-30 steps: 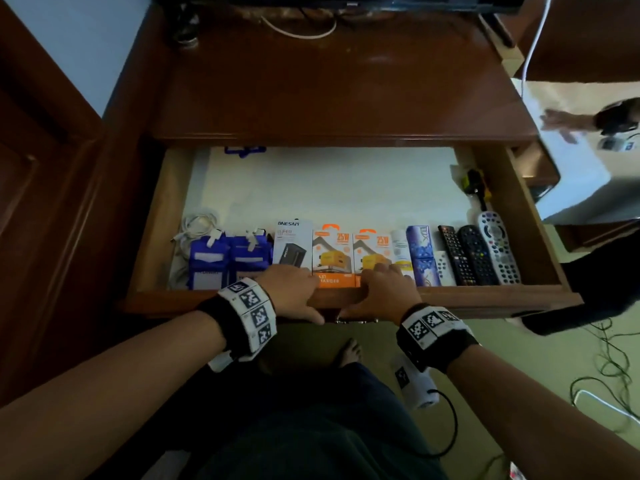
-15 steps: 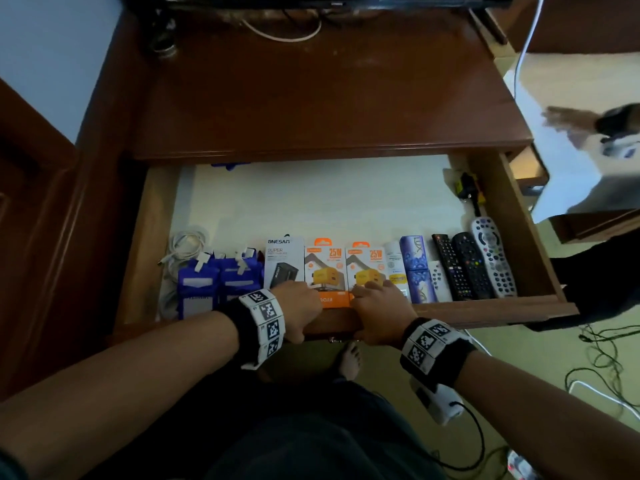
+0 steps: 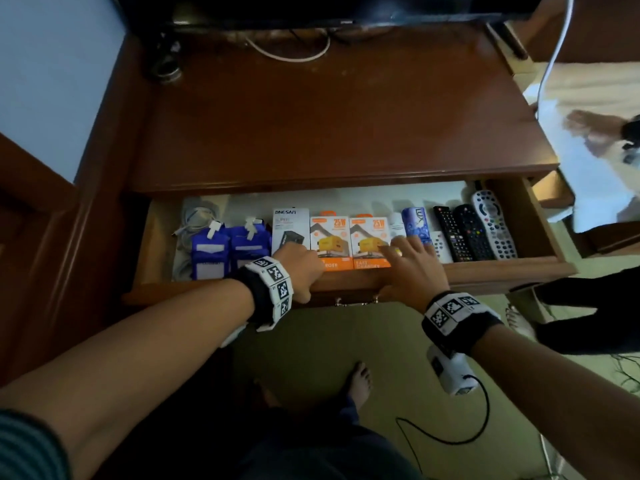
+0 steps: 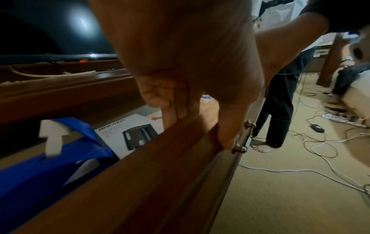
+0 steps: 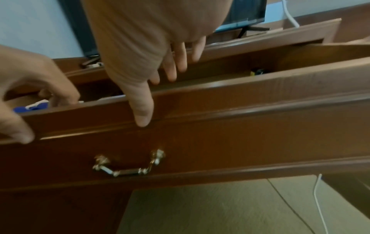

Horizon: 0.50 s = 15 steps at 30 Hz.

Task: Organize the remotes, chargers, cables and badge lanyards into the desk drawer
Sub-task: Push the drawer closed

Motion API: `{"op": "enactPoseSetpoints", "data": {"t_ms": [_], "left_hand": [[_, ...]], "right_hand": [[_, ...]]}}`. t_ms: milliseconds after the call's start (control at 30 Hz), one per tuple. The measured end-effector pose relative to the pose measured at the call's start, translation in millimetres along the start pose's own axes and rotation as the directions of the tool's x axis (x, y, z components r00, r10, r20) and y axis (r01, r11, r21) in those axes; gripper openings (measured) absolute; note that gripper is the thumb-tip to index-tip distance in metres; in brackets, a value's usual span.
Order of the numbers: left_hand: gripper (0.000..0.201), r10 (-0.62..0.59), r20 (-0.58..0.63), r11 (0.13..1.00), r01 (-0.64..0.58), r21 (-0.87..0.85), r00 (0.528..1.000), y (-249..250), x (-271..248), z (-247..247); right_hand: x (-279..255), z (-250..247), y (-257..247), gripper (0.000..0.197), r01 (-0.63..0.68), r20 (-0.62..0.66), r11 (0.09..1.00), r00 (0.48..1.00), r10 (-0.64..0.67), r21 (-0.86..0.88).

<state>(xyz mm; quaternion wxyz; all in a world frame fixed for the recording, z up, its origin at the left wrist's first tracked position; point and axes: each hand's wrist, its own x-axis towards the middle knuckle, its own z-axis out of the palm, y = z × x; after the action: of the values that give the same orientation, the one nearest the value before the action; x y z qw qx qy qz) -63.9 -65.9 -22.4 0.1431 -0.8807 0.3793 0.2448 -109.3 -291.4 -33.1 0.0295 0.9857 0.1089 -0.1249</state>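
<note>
While the left hand [image 3: 300,268] gripped the front edge of the drawer [image 3: 491,271] with curled fingers, the right hand [image 3: 412,271] lay on that edge, fingers straight and spread. Badge lanyards [image 3: 230,251], charger boxes [image 3: 349,237] and remotes [image 3: 474,232] sat in a row inside.
</note>
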Motion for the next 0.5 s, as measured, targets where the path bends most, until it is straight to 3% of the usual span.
{"op": "enactPoseSetpoints", "data": {"t_ms": [100, 167, 233, 367, 500], "left_hand": [[0.074, 0.003, -0.148, 0.995, 0.012, 0.103, 0.989, -22.9, 15.6, -0.5], [0.108, -0.057, -0.193, 0.997, 0.064, 0.033, 0.980, -40.7, 23.1, -3.8], [0.126, -0.105, -0.237, 0.994, 0.103, -0.023, 0.966, -57.6, 29.8, -8.3], [0.142, -0.184, -0.276, 0.983, 0.176, -0.056, 0.943, -93.0, 50.1, -8.3], [0.142, -0.254, -0.241, 0.966, 0.235, -0.105, 0.937, -122.8, 71.4, -9.9]], "right_hand": [[31.6, -8.1, 11.8, 0.129, -0.080, -0.018, 0.997, 0.997, 0.080, 0.000], [55.1, -14.0, 16.1, 0.142, -0.051, -0.008, 0.998, 0.999, 0.051, -0.023], [76.7, -21.9, 17.6, 0.148, -0.001, 0.011, 0.998, 1.000, 0.002, -0.056], [119.9, -32.2, 26.8, 0.155, 0.005, 0.054, 0.996, 0.999, -0.001, -0.086], [156.3, -38.0, 31.6, 0.158, -0.010, 0.081, 0.999, 0.997, 0.014, -0.050]]}}
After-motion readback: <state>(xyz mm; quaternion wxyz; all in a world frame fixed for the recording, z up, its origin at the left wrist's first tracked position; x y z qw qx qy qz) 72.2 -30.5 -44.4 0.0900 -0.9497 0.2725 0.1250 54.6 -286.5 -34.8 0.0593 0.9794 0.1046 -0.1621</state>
